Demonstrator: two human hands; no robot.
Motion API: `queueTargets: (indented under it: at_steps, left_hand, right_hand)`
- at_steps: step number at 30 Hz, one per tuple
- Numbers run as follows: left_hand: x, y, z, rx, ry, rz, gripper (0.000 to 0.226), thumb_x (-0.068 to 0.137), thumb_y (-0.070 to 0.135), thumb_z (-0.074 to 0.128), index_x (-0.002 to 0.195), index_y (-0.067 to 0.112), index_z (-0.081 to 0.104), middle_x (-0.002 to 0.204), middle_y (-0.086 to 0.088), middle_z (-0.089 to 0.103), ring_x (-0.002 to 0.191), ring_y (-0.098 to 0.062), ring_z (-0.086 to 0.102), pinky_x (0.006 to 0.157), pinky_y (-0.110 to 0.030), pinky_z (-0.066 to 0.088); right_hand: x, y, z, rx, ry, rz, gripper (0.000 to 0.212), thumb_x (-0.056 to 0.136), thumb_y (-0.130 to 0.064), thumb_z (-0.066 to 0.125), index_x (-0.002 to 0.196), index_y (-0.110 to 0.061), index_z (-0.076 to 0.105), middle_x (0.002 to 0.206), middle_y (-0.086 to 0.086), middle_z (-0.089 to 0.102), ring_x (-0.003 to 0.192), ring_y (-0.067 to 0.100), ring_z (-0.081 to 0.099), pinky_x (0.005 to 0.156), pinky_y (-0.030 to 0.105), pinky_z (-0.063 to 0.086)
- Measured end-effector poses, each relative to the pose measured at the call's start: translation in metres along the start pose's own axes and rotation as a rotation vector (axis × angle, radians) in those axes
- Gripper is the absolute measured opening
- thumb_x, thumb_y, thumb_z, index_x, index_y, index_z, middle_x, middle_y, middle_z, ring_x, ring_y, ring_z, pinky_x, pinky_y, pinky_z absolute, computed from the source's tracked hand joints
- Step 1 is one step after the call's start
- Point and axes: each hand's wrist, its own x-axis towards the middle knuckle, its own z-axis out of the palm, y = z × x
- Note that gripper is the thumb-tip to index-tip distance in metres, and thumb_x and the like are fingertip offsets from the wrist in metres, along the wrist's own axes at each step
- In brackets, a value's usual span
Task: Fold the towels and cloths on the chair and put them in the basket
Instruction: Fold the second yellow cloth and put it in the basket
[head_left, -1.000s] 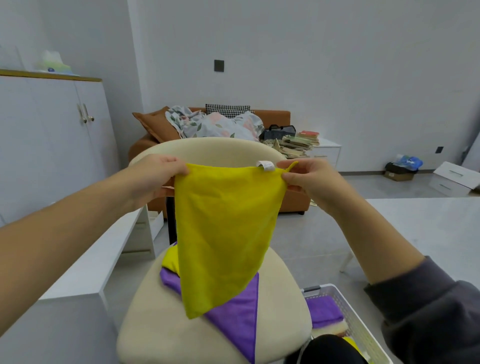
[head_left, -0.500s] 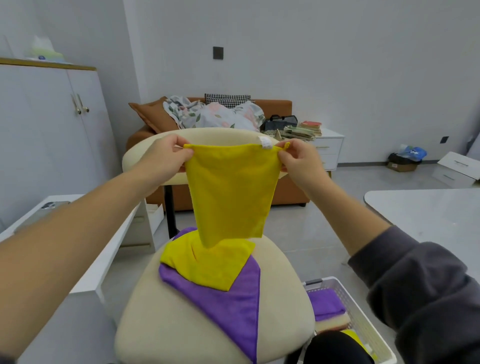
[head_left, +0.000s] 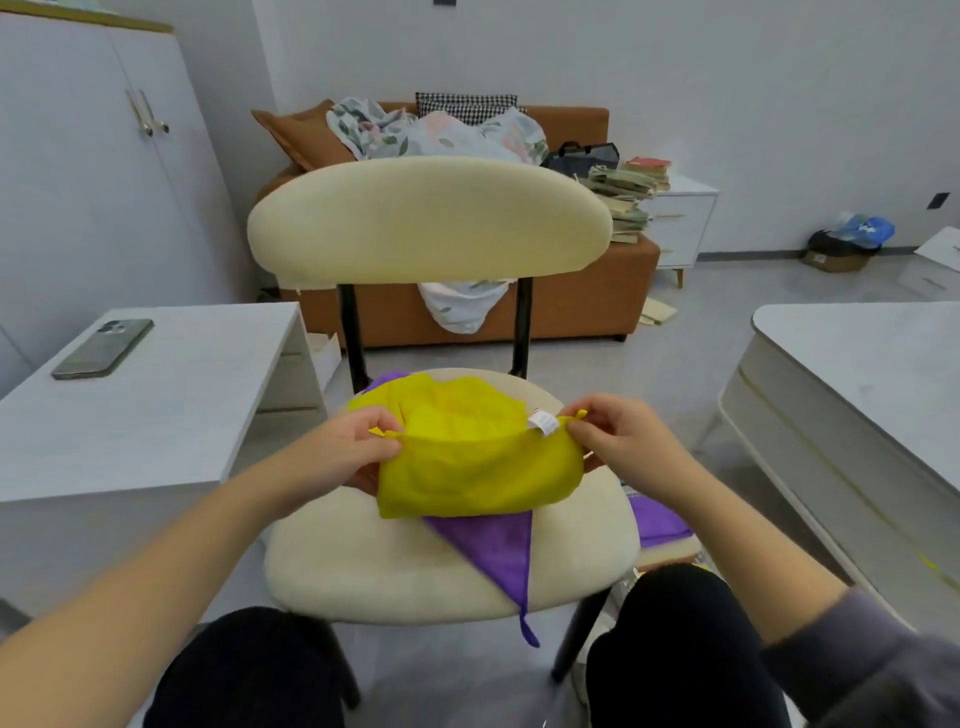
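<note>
Between pinching left hand (head_left: 353, 452) and right hand (head_left: 623, 447): yellow microfibre cloth (head_left: 478, 462) mid-fold | beneath fingers (head_left: 363, 423): purple microfibre cloth (head_left: 493, 545) unfolded | neither basketed

L grip (head_left: 353, 448) & R grip (head_left: 623, 441) level, apart, fingertips in pinch, forearms fwd.

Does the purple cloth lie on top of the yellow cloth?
No, the yellow cloth lies over the purple cloth, whose corner hangs off the chair seat.
</note>
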Motion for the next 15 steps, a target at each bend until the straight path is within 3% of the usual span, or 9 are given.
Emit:
queueTargets:
  at_steps: [3,6,9,12,15]
  left_hand:
    - [0.014,-0.015,0.009,0.002,0.147,-0.005,0.011,0.096,0.008,0.049,0.088,0.015,0.053,0.058,0.003,0.055,0.054,-0.011,0.055,0.057,-0.027,0.050]
    - [0.038,-0.027,0.013,-0.021,0.299,0.004,0.012,0.096,0.013,0.051,0.087,0.014,0.059,0.074,-0.004,0.061,0.068,-0.016,0.055,0.065,-0.029,0.046]
    - [0.069,-0.037,0.012,0.034,0.382,0.028,0.021,0.096,0.015,0.052,0.086,-0.002,0.059,0.075,-0.013,0.053,0.072,-0.019,0.048,0.064,-0.030,0.039]
    - [0.101,-0.045,0.009,0.188,0.449,0.045,0.026,0.095,0.018,0.051,0.078,-0.001,0.055,0.065,-0.007,0.045,0.066,-0.019,0.042,0.060,-0.032,0.032]
    - [0.127,-0.052,0.010,0.363,0.504,0.035,0.027,0.096,0.019,0.048,0.070,0.011,0.047,0.063,-0.001,0.044,0.066,-0.020,0.040,0.058,-0.035,0.021]
  right_hand:
    - [0.013,0.012,0.014,0.084,0.027,0.068,0.018,0.094,-0.003,0.052,0.095,-0.014,0.065,0.078,0.012,0.064,0.066,0.016,0.057,0.056,0.025,0.055]
    - [0.034,0.021,0.026,0.275,0.100,0.182,0.015,0.092,-0.001,0.054,0.102,-0.003,0.066,0.084,0.014,0.065,0.067,0.013,0.059,0.057,0.019,0.055]
    - [0.057,0.034,0.034,0.380,0.165,0.301,0.012,0.093,-0.004,0.054,0.094,-0.006,0.066,0.082,0.010,0.061,0.070,0.014,0.058,0.059,0.020,0.054]
    - [0.079,0.059,0.047,0.371,0.204,0.407,0.016,0.093,-0.006,0.050,0.083,-0.012,0.061,0.080,0.011,0.050,0.074,0.020,0.049,0.065,0.032,0.048]
    - [0.096,0.082,0.061,0.187,0.220,0.454,0.011,0.094,-0.012,0.048,0.088,-0.012,0.057,0.079,0.009,0.049,0.076,0.022,0.046,0.069,0.038,0.044]
